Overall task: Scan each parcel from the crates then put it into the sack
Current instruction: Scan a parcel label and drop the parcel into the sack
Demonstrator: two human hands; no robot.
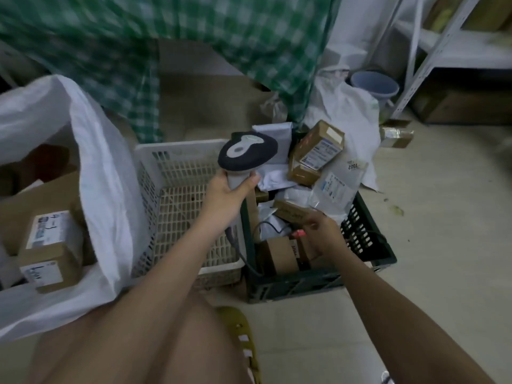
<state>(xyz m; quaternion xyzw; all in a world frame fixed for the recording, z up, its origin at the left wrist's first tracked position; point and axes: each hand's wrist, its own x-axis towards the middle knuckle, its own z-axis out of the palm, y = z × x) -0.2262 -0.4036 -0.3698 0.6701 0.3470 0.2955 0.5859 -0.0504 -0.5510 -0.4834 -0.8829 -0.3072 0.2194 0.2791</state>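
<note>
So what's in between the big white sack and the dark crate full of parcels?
The white crate sits between the sack and the dark crate, seen in the head view; no parcels show in it.

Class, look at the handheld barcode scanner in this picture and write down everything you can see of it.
The handheld barcode scanner has a broad dark navy head with a pale grey inset on top and a pale grey handle, plastic by its look. The left hand grips the handle, thumb on one side and fingers curled round the other, holding it upright above the seam between the white plastic lattice crate and the dark green plastic crate. A dark cable runs down from its base.
</note>
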